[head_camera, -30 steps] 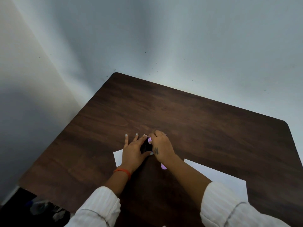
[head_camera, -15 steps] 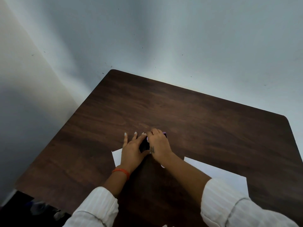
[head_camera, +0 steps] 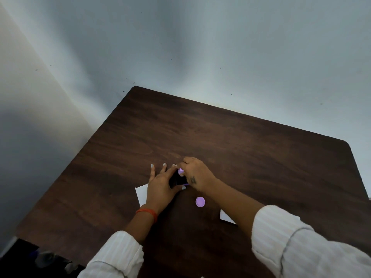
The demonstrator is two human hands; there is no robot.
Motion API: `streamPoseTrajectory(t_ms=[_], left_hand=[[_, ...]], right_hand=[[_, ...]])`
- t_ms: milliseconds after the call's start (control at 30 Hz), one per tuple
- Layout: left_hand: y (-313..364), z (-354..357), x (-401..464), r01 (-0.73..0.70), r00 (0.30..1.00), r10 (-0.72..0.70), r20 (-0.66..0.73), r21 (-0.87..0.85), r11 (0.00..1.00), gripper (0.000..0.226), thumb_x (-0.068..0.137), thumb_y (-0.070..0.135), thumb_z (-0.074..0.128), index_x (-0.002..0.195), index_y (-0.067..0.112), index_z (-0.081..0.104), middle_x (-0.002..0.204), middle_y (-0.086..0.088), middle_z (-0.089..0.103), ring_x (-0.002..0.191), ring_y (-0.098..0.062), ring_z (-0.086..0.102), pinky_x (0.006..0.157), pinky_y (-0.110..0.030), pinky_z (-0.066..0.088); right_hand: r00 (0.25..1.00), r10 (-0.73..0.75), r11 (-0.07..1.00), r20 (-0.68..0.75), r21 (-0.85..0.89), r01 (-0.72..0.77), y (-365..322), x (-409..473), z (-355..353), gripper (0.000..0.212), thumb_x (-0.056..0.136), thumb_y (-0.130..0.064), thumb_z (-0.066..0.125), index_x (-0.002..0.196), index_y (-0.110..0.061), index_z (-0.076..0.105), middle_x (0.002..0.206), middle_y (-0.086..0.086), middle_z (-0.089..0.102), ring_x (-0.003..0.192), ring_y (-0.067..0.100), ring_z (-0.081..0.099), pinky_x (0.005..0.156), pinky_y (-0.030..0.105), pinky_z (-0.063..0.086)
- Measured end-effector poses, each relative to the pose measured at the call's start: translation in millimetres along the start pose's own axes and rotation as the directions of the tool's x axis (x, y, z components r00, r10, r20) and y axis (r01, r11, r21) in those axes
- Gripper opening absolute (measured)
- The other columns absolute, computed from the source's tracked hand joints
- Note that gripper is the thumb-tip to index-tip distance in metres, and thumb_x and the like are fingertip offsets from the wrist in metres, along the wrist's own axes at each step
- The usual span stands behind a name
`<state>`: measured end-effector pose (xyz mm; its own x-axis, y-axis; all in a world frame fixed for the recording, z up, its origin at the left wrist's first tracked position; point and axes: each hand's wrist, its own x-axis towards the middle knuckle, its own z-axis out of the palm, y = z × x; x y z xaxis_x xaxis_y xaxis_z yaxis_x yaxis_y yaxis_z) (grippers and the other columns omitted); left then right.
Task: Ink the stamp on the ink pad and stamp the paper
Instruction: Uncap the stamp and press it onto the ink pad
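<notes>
A small dark ink pad (head_camera: 176, 179) lies on the brown table (head_camera: 241, 157), wedged between my two hands. My left hand (head_camera: 160, 184) rests flat with fingers spread, its thumb and forefinger bracketing the pad. My right hand (head_camera: 197, 175) pinches a small purple stamp (head_camera: 181, 171) over the pad's far edge; whether the stamp touches the pad is hidden. A round purple cap (head_camera: 200, 201) lies loose just near of the hands. White paper shows as a corner (head_camera: 141, 194) under my left hand and another piece (head_camera: 226, 218) under my right forearm.
The table stands in a corner, with pale walls (head_camera: 200, 47) along its far and left edges. Dark clutter on the floor (head_camera: 40, 257) shows past the table's near left edge. My white sleeves cover the near part of the table.
My right forearm has swung a little to the right, uncovering the purple cap. The stamp's purple top shows again between my fingers. My left hand has stayed on the pad.
</notes>
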<state>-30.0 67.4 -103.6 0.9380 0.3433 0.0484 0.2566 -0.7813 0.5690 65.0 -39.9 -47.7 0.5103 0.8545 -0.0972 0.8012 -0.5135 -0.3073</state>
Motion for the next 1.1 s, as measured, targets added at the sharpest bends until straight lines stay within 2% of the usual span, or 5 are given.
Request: streamPoseTrajectory(t_ms=[267,500,700,900,1100], left_hand=[[-1.3,0.8,-0.5,0.002,1.000,-0.002,0.007,0.021,1.000,0.066,0.078,0.037,0.067,0.135,0.023,0.038,0.139,-0.008,0.049,0.138,-0.022,0.030,0.114,-0.042,-0.010],[-3.6,-0.1,-1.5,0.003,1.000,-0.003,0.006,-0.009,1.000,0.067,0.074,0.042,0.069,0.134,0.027,0.041,0.140,-0.002,0.049,0.138,-0.020,0.030,0.116,-0.041,-0.009],[-3.2,0.9,-1.2,0.003,1.000,-0.003,-0.002,0.004,1.000,0.068,0.076,0.040,0.069,0.135,0.024,0.040,0.142,-0.002,0.047,0.139,-0.020,0.028,0.115,-0.041,-0.010],[-1.8,0.3,-1.2,-0.003,1.000,0.003,0.014,0.011,1.000,0.066,0.077,0.038,0.068,0.135,0.025,0.039,0.143,-0.002,0.045,0.139,-0.022,0.027,0.115,-0.042,-0.009],[-2.9,2.2,-1.2,-0.007,1.000,0.007,-0.021,-0.007,1.000,0.068,0.073,0.038,0.072,0.133,0.023,0.043,0.139,-0.004,0.050,0.138,-0.023,0.030,0.115,-0.041,-0.009]], right_hand=[[0.991,0.104,0.995,-0.082,-0.003,-0.105,-16.0,-6.6,15.4,0.034,0.079,-0.005,0.062,0.111,0.000,0.052,0.114,0.020,0.055,0.106,0.032,0.050,0.086,0.037,0.044],[0.991,0.135,0.969,-0.006,0.211,-0.130,4.6,0.7,-18.1,0.014,0.075,-0.007,0.050,0.061,-0.009,0.054,0.068,0.018,0.048,0.064,0.025,0.038,0.059,0.029,0.031],[0.998,0.054,0.998,-0.019,-0.011,-0.054,-1.1,-19.2,9.0,0.024,0.090,-0.008,0.046,0.111,0.000,0.053,0.118,0.019,0.054,0.110,0.030,0.048,0.089,0.037,0.040],[0.982,0.182,0.983,-0.047,0.003,-0.182,-12.1,-11.7,12.0,0.038,0.080,-0.006,0.062,0.116,-0.001,0.050,0.122,0.020,0.053,0.114,0.032,0.047,0.095,0.039,0.042],[0.993,-0.095,0.992,0.070,-0.074,0.100,12.6,-8.6,0.6,0.025,0.092,-0.007,0.044,0.113,0.001,0.053,0.116,0.020,0.056,0.110,0.032,0.048,0.090,0.037,0.038]])
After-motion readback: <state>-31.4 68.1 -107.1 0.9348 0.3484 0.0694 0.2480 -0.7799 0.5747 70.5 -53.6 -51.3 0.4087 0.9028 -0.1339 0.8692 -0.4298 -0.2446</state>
